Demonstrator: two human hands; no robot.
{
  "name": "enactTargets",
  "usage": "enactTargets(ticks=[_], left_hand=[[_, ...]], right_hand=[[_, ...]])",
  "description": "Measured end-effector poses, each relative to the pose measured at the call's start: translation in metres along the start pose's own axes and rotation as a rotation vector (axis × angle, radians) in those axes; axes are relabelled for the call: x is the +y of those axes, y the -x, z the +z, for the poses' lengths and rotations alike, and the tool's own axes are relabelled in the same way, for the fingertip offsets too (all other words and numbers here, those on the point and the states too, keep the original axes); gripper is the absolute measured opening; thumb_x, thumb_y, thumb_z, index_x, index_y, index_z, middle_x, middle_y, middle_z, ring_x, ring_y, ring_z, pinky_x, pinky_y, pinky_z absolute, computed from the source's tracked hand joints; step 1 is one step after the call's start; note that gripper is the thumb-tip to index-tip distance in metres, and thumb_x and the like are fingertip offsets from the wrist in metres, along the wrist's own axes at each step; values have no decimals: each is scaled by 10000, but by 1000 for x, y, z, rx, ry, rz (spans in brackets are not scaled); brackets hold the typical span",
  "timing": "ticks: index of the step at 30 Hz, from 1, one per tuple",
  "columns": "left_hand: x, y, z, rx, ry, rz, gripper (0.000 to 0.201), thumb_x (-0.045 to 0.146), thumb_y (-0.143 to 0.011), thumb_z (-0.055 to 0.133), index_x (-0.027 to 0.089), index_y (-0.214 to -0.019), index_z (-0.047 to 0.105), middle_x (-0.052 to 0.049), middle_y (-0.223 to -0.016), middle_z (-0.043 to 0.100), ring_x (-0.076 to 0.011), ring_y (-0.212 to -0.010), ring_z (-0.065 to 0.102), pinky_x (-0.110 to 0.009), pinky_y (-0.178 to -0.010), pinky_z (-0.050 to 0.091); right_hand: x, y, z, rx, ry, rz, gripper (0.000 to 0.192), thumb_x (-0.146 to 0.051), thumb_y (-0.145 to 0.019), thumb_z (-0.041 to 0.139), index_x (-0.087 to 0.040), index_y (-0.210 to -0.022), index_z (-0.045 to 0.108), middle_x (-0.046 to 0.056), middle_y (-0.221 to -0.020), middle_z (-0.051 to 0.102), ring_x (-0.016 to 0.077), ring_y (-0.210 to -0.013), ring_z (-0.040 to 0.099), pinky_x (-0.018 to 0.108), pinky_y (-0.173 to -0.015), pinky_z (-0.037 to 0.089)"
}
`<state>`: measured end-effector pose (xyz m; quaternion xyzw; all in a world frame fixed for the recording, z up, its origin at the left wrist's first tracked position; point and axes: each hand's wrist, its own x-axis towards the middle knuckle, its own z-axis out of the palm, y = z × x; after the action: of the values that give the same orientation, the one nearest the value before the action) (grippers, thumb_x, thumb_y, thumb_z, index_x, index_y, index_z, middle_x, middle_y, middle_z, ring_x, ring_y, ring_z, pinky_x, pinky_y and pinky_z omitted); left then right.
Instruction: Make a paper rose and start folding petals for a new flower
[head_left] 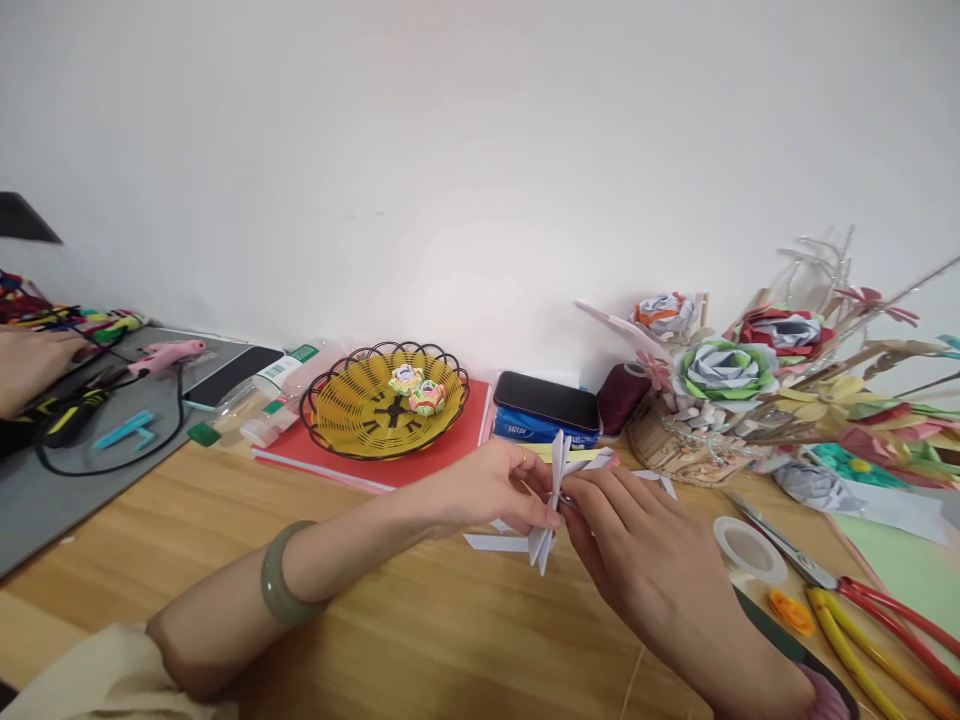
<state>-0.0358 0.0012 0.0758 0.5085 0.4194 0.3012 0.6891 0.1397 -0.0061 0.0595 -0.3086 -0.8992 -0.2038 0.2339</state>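
A folded white paper piece (556, 460) with pleated, fanned layers stands upright between my two hands above the table's middle. My left hand (499, 487) pinches it from the left, thumb and fingers closed near its centre. From the right, my right hand (645, 540) grips the same piece with bent fingers. The right fingertips are partly hidden behind the knuckles, and a small dark bit shows at the pinch point. White paper strips (499, 542) lie on the table behind and below the hands.
Behind my hands are a yellow woven basket (352, 420) on red paper (480, 425) and a phone (546, 400) on a blue pack. Paper flowers (727, 370), tape (750, 550), scissors (787, 545) and yellow-handled pliers (847, 640) lie right. Another person's hand (34, 368) is far left, near a glue gun (169, 357).
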Motion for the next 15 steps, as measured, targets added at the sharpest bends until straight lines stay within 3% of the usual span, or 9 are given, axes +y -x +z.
enactTargets(ticks=[9,12,15], left_hand=[[0,2,1,-9,15,-30,165,118,-607,665,128,-764,618,19,-666,585,-74,-607,546,-195,-593,427],[-3,0,-1,20,51,-8,205,134,-597,673,128,-794,620,3,-711,600,-80,-609,552,-214,-603,436],[-1,-2,-5,60,87,18,236,140,-567,688,119,-793,621,-18,-753,611,-98,-644,567,-248,-642,448]], right_hand=[[7,9,7,-31,-154,20,162,-117,-887,358,-177,-821,492,13,-684,536,143,-578,497,254,-499,355],[10,8,10,-10,-186,40,111,-179,-908,386,-173,-936,493,30,-784,608,141,-632,572,245,-526,414],[15,6,11,22,-202,81,183,-282,-906,422,-159,-1024,489,66,-892,658,162,-722,636,253,-569,474]])
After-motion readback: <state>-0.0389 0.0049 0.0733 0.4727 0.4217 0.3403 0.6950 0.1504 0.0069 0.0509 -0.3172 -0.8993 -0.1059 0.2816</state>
